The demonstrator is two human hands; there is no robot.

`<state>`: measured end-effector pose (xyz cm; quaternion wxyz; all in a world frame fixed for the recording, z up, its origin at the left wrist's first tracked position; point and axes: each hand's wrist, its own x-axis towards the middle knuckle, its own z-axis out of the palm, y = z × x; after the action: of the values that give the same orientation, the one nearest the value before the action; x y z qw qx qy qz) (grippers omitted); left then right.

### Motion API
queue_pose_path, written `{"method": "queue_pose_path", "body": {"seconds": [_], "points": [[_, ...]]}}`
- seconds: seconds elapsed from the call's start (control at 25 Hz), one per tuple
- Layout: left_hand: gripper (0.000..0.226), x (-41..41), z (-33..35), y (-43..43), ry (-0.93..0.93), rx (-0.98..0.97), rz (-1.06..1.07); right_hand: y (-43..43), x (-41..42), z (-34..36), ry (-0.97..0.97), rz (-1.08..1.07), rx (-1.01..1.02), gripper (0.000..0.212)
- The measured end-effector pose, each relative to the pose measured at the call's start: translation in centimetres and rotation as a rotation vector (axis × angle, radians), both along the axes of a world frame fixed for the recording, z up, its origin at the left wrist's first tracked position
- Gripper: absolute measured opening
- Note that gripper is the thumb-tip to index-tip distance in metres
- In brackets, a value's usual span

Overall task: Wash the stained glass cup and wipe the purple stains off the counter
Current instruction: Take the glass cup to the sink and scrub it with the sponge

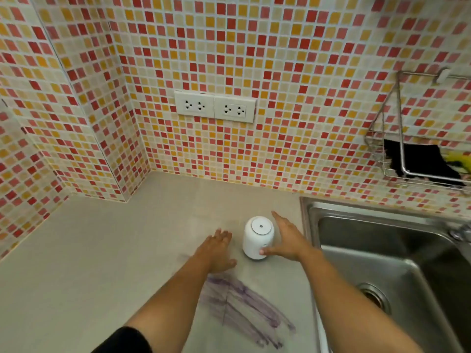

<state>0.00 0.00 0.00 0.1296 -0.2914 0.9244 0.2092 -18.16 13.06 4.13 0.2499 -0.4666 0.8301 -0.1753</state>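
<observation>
Purple streaky stains cover the grey counter near its front, left of the sink. A small white cylindrical device with a round top stands upright behind the stains. My right hand is beside it on the right, fingers spread, with the thumb touching its lower side. Flat and open, my left hand hovers over the counter just left of the device, apart from it. No glass cup is in view.
A steel sink with a drain fills the right side; a tap part shows at the far right. A wire rack on the tiled wall holds a black cloth and something yellow. Two double sockets sit on the wall.
</observation>
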Motion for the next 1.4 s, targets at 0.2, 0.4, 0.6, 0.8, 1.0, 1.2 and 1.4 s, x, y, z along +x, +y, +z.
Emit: {"method": "queue_pose_path", "body": {"seconds": [0.2, 0.4, 0.6, 0.8, 1.0, 1.2, 1.4], "points": [[0.086, -2.1, -1.5, 2.4, 0.344, 0.352, 0.220, -1.4, -0.4, -2.6, -0.314, -0.086, -0.162, 0.091], [0.088, -3.7, -2.4, 3.7, 0.563, 0.626, 0.482, -2.0, -0.6, -2.8, -0.402, -0.274, -0.283, 0.081], [0.072, -4.8, -2.2, 3.7, 0.705, 0.673, 0.597, -2.1, -0.7, -2.0, -0.344, -0.325, -0.401, 0.074], [0.083, -5.2, -1.3, 3.8, 0.737, 0.652, 0.601, -2.9, 0.0, -0.7, -0.293, -0.329, -0.508, 0.073], [0.081, -4.6, -1.2, 3.7, 0.682, 0.555, 0.591, -3.4, 0.5, 0.0, -0.383, -0.386, -0.599, 0.073], [0.078, -3.3, -1.5, 3.2, 0.668, 0.500, 0.605, -2.9, 0.1, 1.6, -0.556, -0.458, -0.840, 0.071], [0.077, -1.4, -1.0, 2.3, 0.715, 0.501, 0.636, 0.2, -2.0, 0.8, -0.647, -0.511, -0.783, 0.070]]}}
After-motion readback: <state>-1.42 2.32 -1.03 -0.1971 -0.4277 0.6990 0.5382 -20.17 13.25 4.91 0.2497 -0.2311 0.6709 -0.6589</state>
